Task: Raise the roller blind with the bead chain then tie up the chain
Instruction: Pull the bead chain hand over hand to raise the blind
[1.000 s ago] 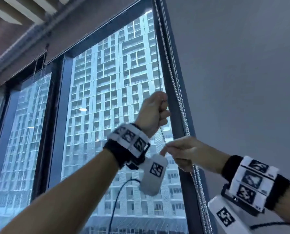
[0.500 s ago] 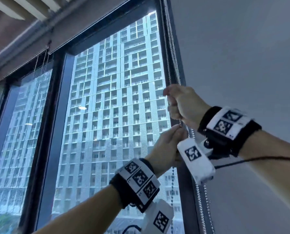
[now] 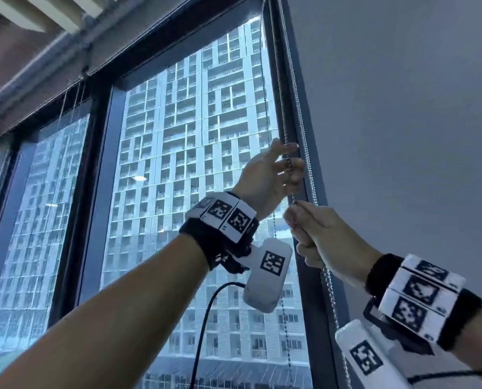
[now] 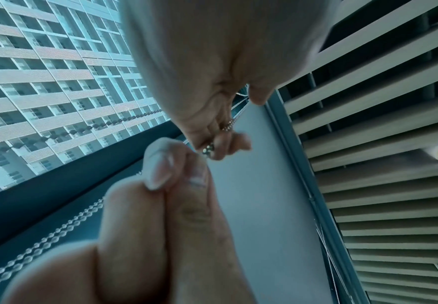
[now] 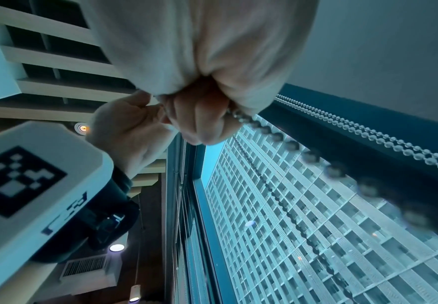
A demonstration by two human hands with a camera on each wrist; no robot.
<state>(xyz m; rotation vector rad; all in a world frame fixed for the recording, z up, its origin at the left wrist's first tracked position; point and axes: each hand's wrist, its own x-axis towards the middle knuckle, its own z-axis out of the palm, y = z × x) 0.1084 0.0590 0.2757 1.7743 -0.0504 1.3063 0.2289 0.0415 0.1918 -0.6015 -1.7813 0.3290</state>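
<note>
The metal bead chain (image 3: 329, 284) hangs along the dark window post at the right edge of the glass. My left hand (image 3: 290, 161) is raised above the right, thumb up and fingers curled round one strand. Just below it my right hand (image 3: 298, 217) grips the same strand in a fist, and the chain runs on down beneath it. In the left wrist view the left hand's fingers (image 4: 220, 142) hold beads while the right thumb and forefinger pinch close under them. The right wrist view shows the chain (image 5: 264, 129) leaving the right fist (image 5: 200, 119). No blind fabric covers the glass in view.
The dark window post (image 3: 312, 318) meets a plain grey wall (image 3: 402, 136) on the right. A second window pane (image 3: 46, 206) with thin cords lies to the left. A slatted ceiling (image 4: 368, 144) runs overhead. A black cable (image 3: 203, 318) hangs from my left wrist camera.
Half a second ago my right hand was high on the chain with the left below. The right has since come down, and the left has gone up to take hold above it.
</note>
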